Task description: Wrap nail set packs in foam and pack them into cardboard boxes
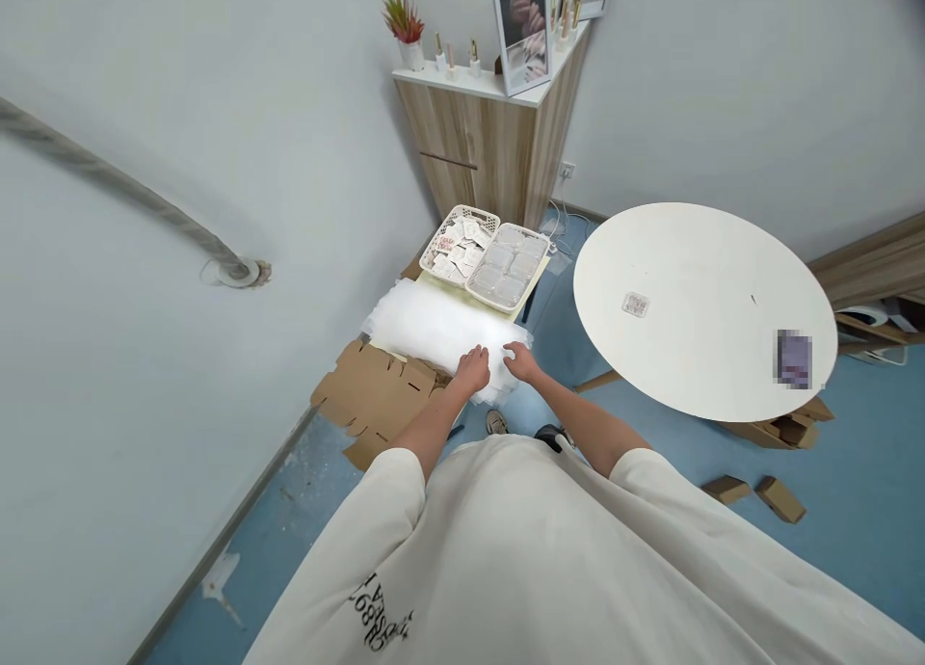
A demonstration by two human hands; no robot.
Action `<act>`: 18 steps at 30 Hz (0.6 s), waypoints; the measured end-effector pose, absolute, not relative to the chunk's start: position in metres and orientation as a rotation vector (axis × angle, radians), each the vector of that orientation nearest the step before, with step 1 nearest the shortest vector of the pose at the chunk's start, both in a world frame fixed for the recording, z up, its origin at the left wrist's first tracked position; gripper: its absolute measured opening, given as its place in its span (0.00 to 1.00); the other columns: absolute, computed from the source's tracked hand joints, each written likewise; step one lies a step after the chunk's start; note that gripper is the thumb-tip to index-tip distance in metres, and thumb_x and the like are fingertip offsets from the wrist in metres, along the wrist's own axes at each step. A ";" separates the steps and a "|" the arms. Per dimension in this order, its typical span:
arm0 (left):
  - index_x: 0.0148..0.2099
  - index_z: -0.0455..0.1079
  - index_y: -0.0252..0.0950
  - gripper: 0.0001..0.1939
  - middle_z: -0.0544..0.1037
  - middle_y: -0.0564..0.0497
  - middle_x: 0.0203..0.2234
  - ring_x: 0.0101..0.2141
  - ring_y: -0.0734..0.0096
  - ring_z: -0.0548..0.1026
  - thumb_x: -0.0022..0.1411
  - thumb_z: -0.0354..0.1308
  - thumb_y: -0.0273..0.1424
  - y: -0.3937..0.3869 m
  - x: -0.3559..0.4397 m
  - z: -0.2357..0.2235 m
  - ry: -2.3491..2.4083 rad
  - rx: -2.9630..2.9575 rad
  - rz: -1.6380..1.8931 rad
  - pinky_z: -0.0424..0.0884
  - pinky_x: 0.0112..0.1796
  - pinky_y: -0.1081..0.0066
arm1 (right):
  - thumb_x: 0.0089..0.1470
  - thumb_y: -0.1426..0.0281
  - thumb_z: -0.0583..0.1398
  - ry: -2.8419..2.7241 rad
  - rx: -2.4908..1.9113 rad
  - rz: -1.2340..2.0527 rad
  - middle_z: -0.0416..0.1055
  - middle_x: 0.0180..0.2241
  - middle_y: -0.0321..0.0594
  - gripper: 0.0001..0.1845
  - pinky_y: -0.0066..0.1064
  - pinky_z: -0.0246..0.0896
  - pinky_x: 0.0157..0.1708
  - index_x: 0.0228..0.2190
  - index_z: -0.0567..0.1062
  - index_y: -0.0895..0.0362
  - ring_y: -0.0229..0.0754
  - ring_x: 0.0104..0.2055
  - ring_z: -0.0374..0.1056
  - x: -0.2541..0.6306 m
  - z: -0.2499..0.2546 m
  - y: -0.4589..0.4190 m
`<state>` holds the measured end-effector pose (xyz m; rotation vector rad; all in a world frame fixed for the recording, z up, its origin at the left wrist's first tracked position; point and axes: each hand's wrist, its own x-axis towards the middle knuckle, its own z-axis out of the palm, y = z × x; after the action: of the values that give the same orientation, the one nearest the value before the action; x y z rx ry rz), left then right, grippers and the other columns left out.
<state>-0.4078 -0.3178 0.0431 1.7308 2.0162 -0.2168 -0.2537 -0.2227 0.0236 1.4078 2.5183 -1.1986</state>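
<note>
A spread stack of thin white sheets or pouches [434,323] covers the front of a small low table; their exact kind is hard to make out. My left hand [474,370] rests on the stack near its front edge, its fingers stretched forward. Just to the right, my right hand [521,361] is at the stack's right end, with thumb and fingers apart in a curved shape. Nothing shows between the fingers of either hand. Behind the stack stand a white basket [432,244] of small printed white packets [462,248] and another tray [475,294] of clear plastic boxes [512,262].
Flattened cardboard [376,395] leans at the left by the wall. A round white table [694,289] stands at the right, bearing a small clear box [636,305]. Behind is a wooden cabinet [491,149]. Small brown boxes [780,499] lie on the blue floor.
</note>
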 end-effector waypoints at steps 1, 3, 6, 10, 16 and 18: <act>0.73 0.47 0.30 0.34 0.55 0.32 0.70 0.68 0.49 0.57 0.67 0.47 0.29 -0.317 -0.409 0.041 2.003 1.718 -0.219 0.59 0.61 0.53 | 0.58 0.72 0.55 2.503 1.417 -1.202 0.66 0.62 0.47 0.27 0.40 0.52 0.67 0.59 0.72 0.58 0.47 0.67 0.57 -0.258 0.024 -0.223; 0.73 0.46 0.31 0.34 0.55 0.32 0.70 0.68 0.49 0.58 0.67 0.47 0.30 -0.317 -0.412 0.037 1.968 1.681 -0.233 0.60 0.61 0.53 | 0.58 0.71 0.56 2.458 1.429 -1.218 0.66 0.62 0.47 0.27 0.40 0.52 0.67 0.58 0.72 0.58 0.48 0.67 0.58 -0.266 0.024 -0.224; 0.73 0.47 0.31 0.34 0.54 0.33 0.70 0.68 0.50 0.57 0.68 0.46 0.32 -0.317 -0.415 0.030 1.923 1.626 -0.249 0.61 0.60 0.55 | 0.58 0.69 0.58 2.396 1.459 -1.235 0.64 0.64 0.47 0.27 0.41 0.52 0.66 0.59 0.72 0.57 0.49 0.67 0.57 -0.275 0.024 -0.227; 0.73 0.47 0.30 0.33 0.53 0.33 0.71 0.69 0.50 0.56 0.68 0.46 0.32 -0.319 -0.418 0.026 1.901 1.622 -0.224 0.60 0.61 0.55 | 0.57 0.69 0.58 2.412 1.518 -1.320 0.65 0.62 0.48 0.27 0.42 0.56 0.65 0.58 0.73 0.56 0.50 0.65 0.60 -0.283 0.024 -0.230; 0.72 0.48 0.34 0.33 0.55 0.35 0.70 0.68 0.50 0.58 0.68 0.46 0.32 -0.320 -0.420 0.033 1.889 1.611 -0.191 0.62 0.60 0.54 | 0.57 0.70 0.54 2.452 1.663 -1.400 0.64 0.60 0.49 0.28 0.41 0.66 0.58 0.59 0.71 0.54 0.47 0.53 0.71 -0.295 0.030 -0.228; 0.71 0.50 0.34 0.31 0.57 0.36 0.69 0.67 0.51 0.60 0.68 0.47 0.32 -0.320 -0.420 0.035 1.895 1.611 -0.175 0.63 0.59 0.55 | 0.58 0.69 0.53 2.478 1.715 -1.418 0.64 0.61 0.49 0.28 0.41 0.66 0.57 0.59 0.70 0.54 0.46 0.52 0.71 -0.298 0.033 -0.224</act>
<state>-0.4202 -0.3200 0.0354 1.6105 1.8946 -0.1749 -0.2980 -0.2239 0.0330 1.7146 2.4782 -1.4176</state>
